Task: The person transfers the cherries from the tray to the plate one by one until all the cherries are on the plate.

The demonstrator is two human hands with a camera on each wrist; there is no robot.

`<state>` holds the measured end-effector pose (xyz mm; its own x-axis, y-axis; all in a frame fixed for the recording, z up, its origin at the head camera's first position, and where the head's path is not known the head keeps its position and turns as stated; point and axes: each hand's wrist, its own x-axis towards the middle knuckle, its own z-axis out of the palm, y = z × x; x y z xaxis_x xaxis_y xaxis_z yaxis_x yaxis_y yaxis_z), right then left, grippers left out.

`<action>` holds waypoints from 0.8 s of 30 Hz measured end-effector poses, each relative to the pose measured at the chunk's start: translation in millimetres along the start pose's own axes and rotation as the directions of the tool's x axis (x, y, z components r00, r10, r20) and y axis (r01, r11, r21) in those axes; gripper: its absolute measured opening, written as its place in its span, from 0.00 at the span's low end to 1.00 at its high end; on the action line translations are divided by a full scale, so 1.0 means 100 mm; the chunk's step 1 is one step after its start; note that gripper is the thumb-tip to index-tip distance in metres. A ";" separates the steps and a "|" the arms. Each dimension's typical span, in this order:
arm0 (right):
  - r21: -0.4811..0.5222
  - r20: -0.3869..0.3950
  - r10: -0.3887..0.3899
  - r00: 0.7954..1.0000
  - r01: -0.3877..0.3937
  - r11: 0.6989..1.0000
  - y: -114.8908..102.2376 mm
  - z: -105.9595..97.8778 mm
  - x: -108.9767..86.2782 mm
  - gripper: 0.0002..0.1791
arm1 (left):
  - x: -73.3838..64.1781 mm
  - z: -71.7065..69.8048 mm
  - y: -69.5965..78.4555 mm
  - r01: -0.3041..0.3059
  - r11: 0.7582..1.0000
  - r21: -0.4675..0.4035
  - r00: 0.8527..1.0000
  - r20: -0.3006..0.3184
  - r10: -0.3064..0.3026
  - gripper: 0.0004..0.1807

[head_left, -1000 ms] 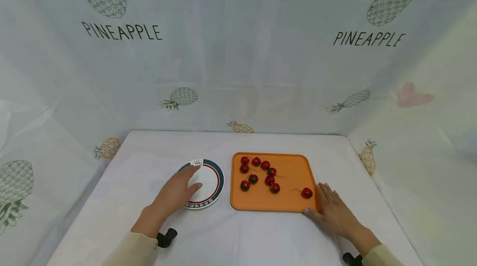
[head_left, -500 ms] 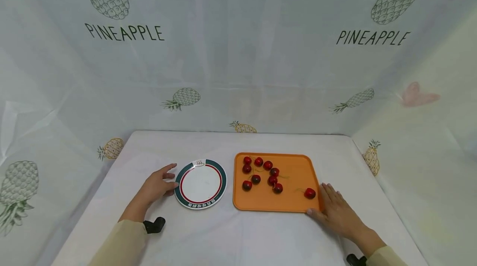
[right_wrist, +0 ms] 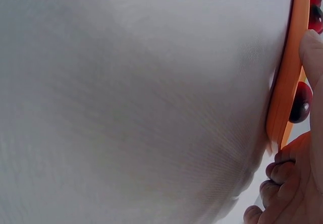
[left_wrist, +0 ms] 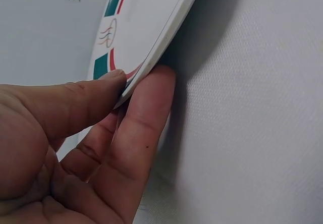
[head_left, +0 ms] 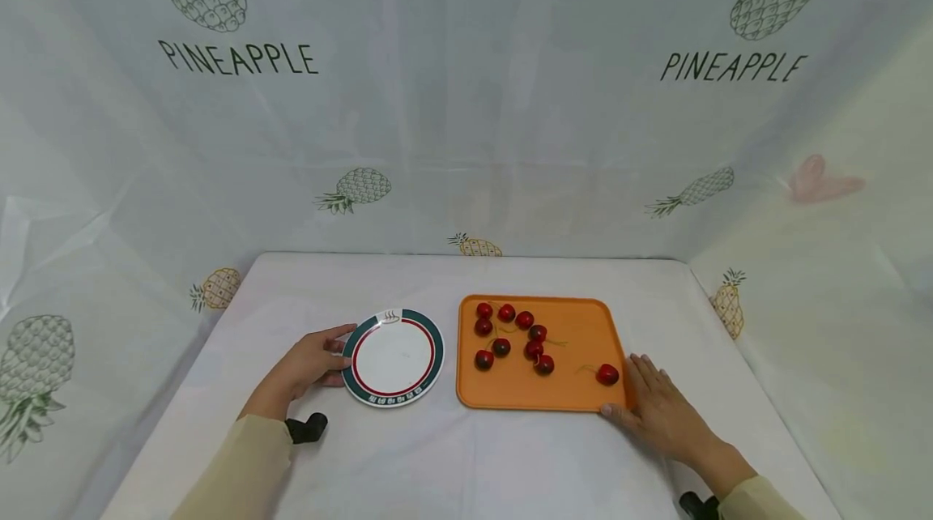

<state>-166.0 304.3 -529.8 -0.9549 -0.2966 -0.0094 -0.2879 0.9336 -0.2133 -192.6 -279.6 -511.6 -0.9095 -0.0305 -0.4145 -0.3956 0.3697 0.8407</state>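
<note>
A round white plate (head_left: 394, 362) with a green and red rim lies left of centre. My left hand (head_left: 313, 360) pinches its left rim. In the left wrist view the thumb presses on top of the plate (left_wrist: 151, 17) while a finger supports it from below; its edge stands off the cloth there. An orange tray (head_left: 510, 392) is to the right, holding several dark red cherries (head_left: 524, 320). One cherry (head_left: 607, 374) sits apart near the tray's right end. My right hand (head_left: 662, 411) rests against the right side with straight fingers, thumb at the front corner.
A white cloth covers the table (head_left: 408, 463). Behind it and at both sides hangs a white sheet (head_left: 466, 115) printed with pineapples. A narrow gap separates plate and tray. Black wrist mounts (head_left: 308, 428) stick out near both sleeves.
My left hand has gone from above the plate to its left edge and now grips the rim. My right hand has stayed at the tray. The head view has shifted slightly.
</note>
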 end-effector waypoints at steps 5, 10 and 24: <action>0.002 0.011 0.004 1.000 -0.004 1.000 0.00 0.00 0.00 0.59 | 0.00 -0.01 0.00 0.013 1.000 0.002 1.000 0.009 -0.013 0.41; 0.008 0.009 -0.005 1.000 0.005 1.000 0.02 0.01 0.00 0.59 | -0.02 -0.01 -0.01 0.018 1.000 -0.022 1.000 0.013 -0.017 0.41; -0.012 0.006 -0.011 1.000 0.011 1.000 0.00 -0.05 0.01 0.58 | -0.02 0.01 0.00 0.045 0.998 -0.052 0.999 -0.014 -0.046 0.36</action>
<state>-167.3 305.5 -525.0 -0.9514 -0.3077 -0.0127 -0.2990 0.9327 -0.2017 -190.8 -278.6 -511.6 -0.8920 -0.0606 -0.4479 -0.4425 0.3193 0.8380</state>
